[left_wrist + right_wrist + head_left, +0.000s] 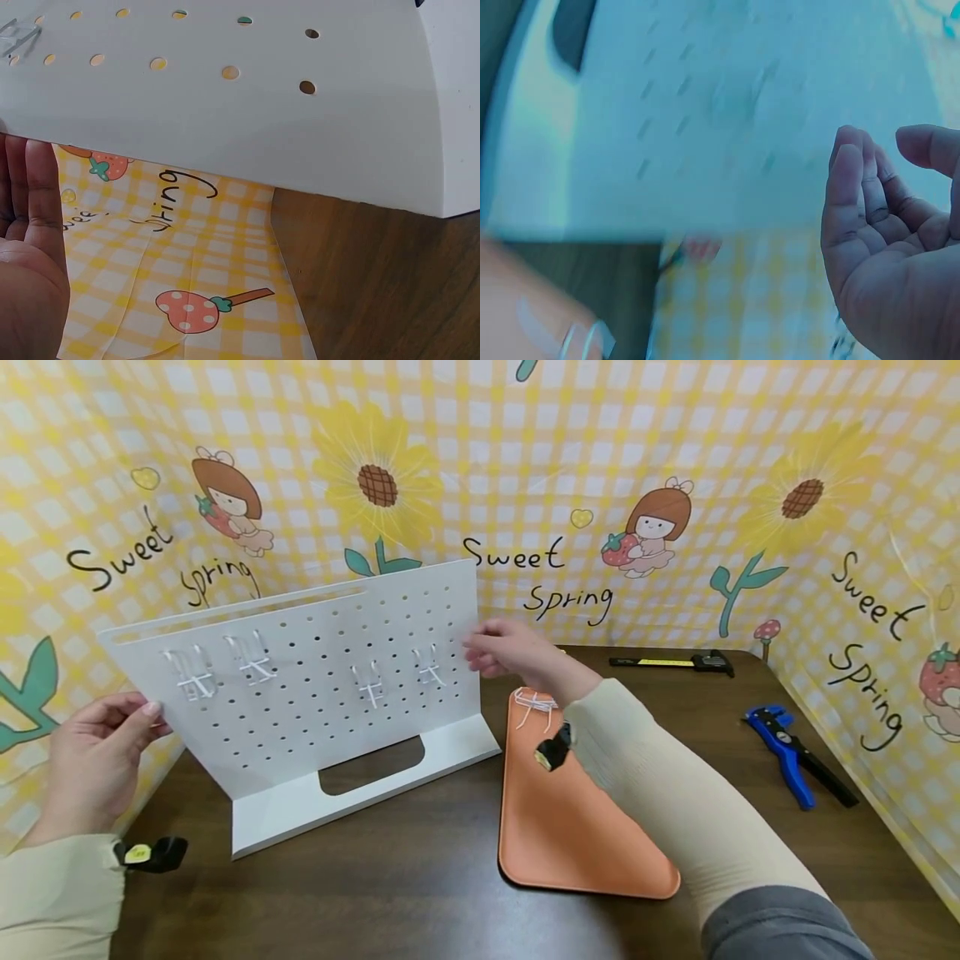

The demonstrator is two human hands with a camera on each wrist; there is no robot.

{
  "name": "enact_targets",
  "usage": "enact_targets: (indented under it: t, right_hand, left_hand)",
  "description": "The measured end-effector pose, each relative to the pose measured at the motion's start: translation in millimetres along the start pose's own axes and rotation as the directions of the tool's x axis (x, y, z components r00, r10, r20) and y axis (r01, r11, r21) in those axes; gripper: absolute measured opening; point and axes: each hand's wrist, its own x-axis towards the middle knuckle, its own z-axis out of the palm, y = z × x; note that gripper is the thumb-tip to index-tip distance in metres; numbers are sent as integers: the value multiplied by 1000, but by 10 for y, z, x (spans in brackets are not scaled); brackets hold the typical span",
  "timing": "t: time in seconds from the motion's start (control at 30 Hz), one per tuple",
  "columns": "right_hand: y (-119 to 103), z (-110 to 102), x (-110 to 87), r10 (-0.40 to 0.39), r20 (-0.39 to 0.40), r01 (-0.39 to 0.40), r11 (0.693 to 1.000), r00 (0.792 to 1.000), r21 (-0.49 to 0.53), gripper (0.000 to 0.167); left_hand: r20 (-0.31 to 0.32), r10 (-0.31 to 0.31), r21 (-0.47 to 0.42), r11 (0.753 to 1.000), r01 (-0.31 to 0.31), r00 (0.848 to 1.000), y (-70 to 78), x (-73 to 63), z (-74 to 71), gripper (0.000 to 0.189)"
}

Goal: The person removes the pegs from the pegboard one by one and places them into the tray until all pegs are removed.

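A white pegboard [197,727] stands on the table on its flat base, which has a cut-out slot. Several white wire hooks [257,668] hang on its front, two towards the left and two towards the right. At the board's left edge my left hand [101,752] pinches it, thumb over the front and the fingers partly hidden behind. My right hand [517,652] is by the opposite edge, its fingers slightly bent; in the right wrist view a gap shows between thumb and fingers, with nothing in it.
Right of the board lies an orange tray [570,843] with white wire hooks [534,700] at its far end, partly behind my right forearm. A black caliper [708,663] and blue-handled pliers [787,760] lie farther right. A checked yellow cloth [465,468] surrounds the table.
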Motion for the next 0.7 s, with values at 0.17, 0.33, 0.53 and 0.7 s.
enact_targets:
  t: [0.17,0.33,0.53,0.7]
  right_hand:
    - [-321,378,65,-50,112,43,997,992,68,28]
    - [-495,679,142,-62,179,45,994,982,97,30]
    - [-597,1000,230,-82,229,53,990,970,131,31]
    - [-672,1252,260,-74,218,40,987,973,153,24]
  left_hand:
    - [5,5,-5,1000,-5,1000,8,15,5,7]
    - [28,10,-9,1000,-10,1000,19,25,17,10]
    - [44,-6,-61,998,9,999,26,8,-1,12]
    - [32,-12,-41,999,13,999,33,-5,-21,10]
